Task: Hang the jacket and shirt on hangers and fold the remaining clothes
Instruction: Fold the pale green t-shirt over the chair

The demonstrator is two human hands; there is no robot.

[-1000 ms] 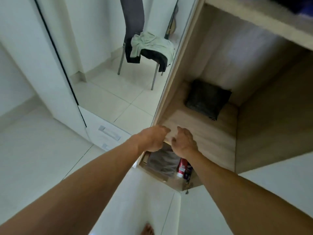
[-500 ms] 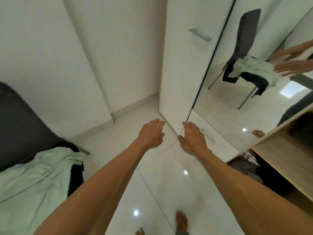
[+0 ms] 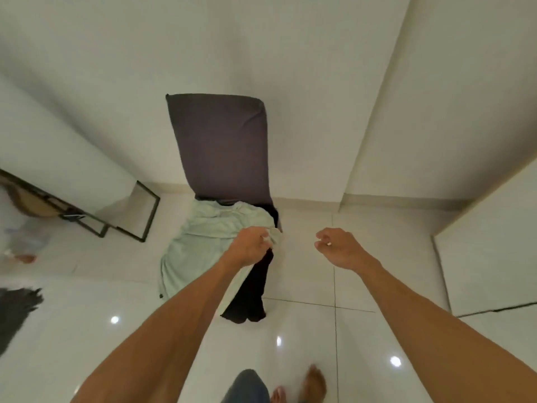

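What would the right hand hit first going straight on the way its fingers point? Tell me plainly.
Probably the pale green garment on the chair, at the corner the left hand grips. The fingers of the right hand point left over the floor toward it; depth is unclear.

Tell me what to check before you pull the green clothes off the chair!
1. Left hand has a grip on the green garment: ok, its fingers curl round the garment's right edge.
2. Right hand free to help: ok, it holds nothing.
3. Green garment lies loose from the black garment: cannot tell, the black one hangs down from under it.
4. Chair stands steady: cannot tell, its legs are hidden.
5. Green garment known to be the shirt or the jacket: cannot tell, it lies crumpled.
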